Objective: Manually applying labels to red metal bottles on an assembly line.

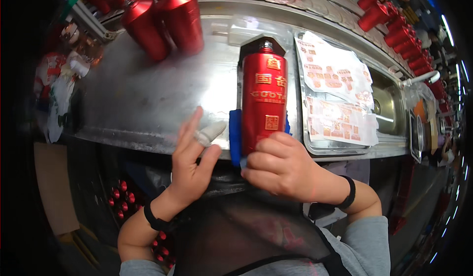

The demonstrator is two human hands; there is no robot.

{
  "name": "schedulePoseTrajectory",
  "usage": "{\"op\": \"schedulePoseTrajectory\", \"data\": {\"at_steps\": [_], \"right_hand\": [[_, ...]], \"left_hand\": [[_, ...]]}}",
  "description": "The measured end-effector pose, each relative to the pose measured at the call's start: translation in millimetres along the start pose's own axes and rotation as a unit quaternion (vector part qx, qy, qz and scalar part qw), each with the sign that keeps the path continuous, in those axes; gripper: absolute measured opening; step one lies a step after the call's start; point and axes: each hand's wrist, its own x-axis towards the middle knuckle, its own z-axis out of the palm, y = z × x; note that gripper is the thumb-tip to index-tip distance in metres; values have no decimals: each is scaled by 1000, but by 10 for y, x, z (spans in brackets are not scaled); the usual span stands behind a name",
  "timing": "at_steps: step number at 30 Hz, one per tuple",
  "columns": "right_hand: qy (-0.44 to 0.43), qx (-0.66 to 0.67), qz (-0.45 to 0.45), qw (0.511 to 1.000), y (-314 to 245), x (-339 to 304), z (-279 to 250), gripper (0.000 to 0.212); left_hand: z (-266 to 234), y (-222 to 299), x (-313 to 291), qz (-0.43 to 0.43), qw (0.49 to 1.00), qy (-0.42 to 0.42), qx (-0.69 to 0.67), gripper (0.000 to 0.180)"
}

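Observation:
A red metallic bottle [263, 89] with gold lettering and a dark, uncapped neck lies on a dark rest, its neck pointing away from me. Blue cloth [235, 140] shows on both sides of its lower end. My right hand [283, 170] is curled into a fist against the bottle's lower end; a small bluish edge shows below its fingers, but what it grips is hidden. To the left of the bottle, my left hand [192, 165] hovers near the bench edge, fingers apart and holding nothing. A whitish cover [212, 133] sheathes one of its fingers.
Two red bottles [180, 22] stand at the back left of the metal bench [133, 98]. A tray [340, 150] with printed label sheets [340, 121] lies right of the bottle, beside a sink [387, 103]. A conveyor [325, 10] with red bottles curves along the back.

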Motion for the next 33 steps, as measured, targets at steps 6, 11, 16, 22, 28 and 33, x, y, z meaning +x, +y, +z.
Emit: {"op": "schedulePoseTrajectory", "data": {"at_steps": [6, 11, 16, 22, 28, 33], "right_hand": [[98, 1, 89, 991, 44, -279, -34, 29], [183, 204, 501, 821, -51, -389, -23, 19], [265, 339, 554, 713, 157, -764, 65, 22], [250, 335, 550, 723, 389, -797, 58, 21], [210, 403, 489, 744, 274, -822, -59, 20], [89, 218, 532, 813, 57, -751, -63, 62]], "left_hand": [[345, 143, 265, -160, 928, -47, -334, 68], [541, 67, 344, -84, 970, -32, -226, 77], [507, -1, 357, -111, 934, -60, -334, 77], [299, 109, 888, -130, 928, 41, -347, 53], [257, -340, 1572, -236, 881, -39, -408, 34], [362, -191, 1791, -249, 884, -144, -369, 40]]}}
